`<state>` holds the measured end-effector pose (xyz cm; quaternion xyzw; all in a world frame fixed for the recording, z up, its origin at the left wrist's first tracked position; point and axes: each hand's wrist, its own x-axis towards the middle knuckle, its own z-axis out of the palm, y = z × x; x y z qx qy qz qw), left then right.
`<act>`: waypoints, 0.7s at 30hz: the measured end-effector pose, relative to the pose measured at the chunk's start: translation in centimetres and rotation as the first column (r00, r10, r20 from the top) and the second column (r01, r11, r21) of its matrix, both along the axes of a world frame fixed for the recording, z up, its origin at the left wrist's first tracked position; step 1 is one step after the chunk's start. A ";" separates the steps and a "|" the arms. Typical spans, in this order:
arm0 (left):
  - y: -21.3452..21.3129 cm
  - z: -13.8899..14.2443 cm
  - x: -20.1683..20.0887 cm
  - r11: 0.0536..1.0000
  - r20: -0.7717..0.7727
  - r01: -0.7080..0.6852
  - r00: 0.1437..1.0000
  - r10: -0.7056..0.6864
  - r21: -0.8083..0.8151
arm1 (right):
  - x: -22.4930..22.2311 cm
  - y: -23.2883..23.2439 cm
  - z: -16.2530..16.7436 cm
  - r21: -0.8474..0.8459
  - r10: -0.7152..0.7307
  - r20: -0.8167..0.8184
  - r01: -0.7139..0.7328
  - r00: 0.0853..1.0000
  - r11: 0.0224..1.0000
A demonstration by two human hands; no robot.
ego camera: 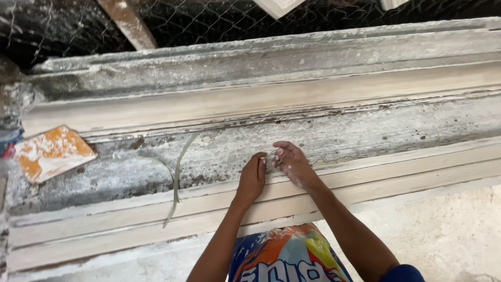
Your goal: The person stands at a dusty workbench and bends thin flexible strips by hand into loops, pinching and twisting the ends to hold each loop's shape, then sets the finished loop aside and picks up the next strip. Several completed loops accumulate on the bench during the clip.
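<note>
Fingertips of the left hand (252,177) and the right hand (294,164) are pinched together on a small pale scrap (271,159), held between them over the plaster-crusted channel of a long moulding form (365,130). Raised ridged edges are seen on both sides of the hands. A thin curved strip (176,177) lies well left; an orange-stained plaster-smeared board (49,152) farther left.

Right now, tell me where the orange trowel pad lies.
In the head view, the orange pad lies at far left on the plaster-dusted mould, left of the curved strip and well away from both hands.
</note>
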<state>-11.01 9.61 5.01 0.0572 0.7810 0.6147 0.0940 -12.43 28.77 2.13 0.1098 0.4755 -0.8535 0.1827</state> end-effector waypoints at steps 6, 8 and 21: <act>3.4 0.8 -1.0 0.969 -0.048 0.164 0.983 -0.176 -0.185 | -0.8 2.6 2.6 0.159 -0.217 -0.007 0.216 0.976 0.963; 4.4 1.3 -1.3 0.954 -0.048 0.225 0.970 -0.239 -0.201 | -0.9 3.6 3.2 0.167 -0.221 -0.040 0.225 0.974 0.960; 21.3 15.6 -12.0 0.947 -0.553 0.225 0.770 -0.318 -0.230 | -3.1 23.0 9.7 0.029 -0.230 -0.340 0.254 0.912 0.967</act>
